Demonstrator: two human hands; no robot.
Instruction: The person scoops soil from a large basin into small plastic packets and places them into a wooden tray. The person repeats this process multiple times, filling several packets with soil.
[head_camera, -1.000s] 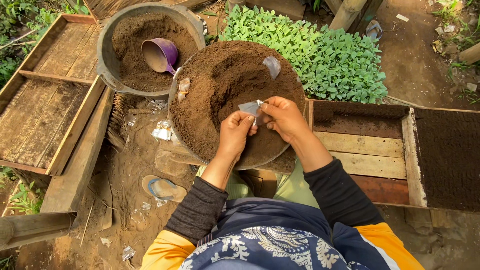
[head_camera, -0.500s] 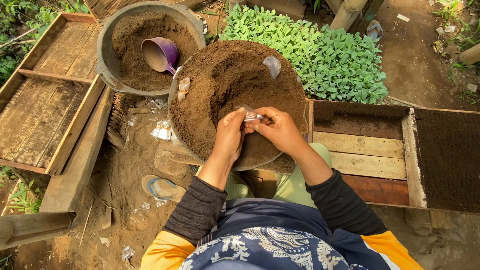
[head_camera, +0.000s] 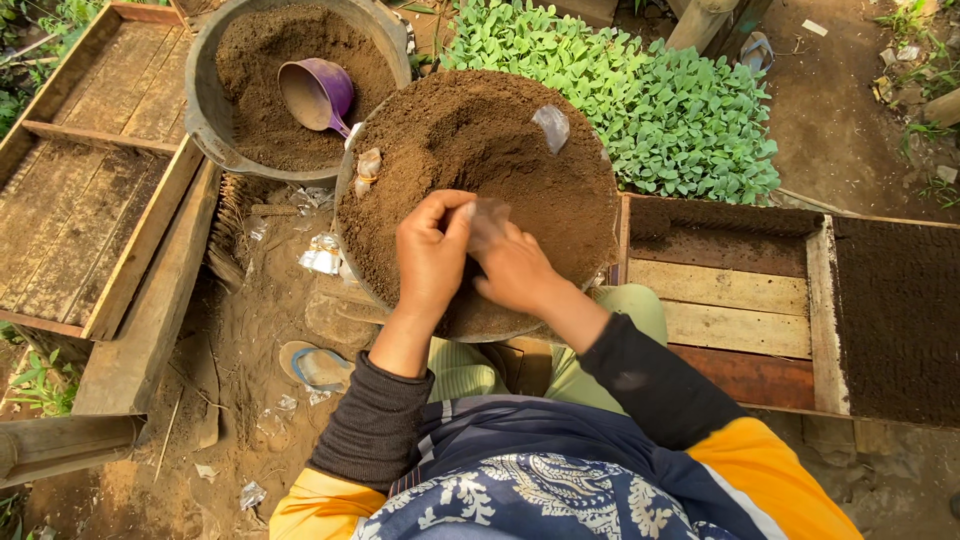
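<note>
Taking the round basin of soil (head_camera: 560, 215) on the person's lap as the landmark, an empty wooden tray (head_camera: 90, 200) lay to its far left, and just left of the rim sat a grey tub (head_camera: 205, 120) of soil with a purple scoop (head_camera: 318, 92) in it. On the ground below that rim lay scraps of clear plastic (head_camera: 322, 258) and a sandal (head_camera: 315, 368). Over the basin's middle, the left hand (head_camera: 432, 255) was curled with its fingertips pinched on a small clear plastic bag (head_camera: 488, 213); the right hand (head_camera: 512, 265) gripped the same bag from the other side, fingers closed, both just above the soil. Whether any soil was in the bag could not be told, so the filling looked barely begun. Two more clear bags (head_camera: 551, 125) lay on the soil. Beyond the basin's right rim grew a bed of green seedlings (head_camera: 680, 110), and further right a wooden frame (head_camera: 740, 300) held dark soil at one end, with bare planks still uncovered.
</note>
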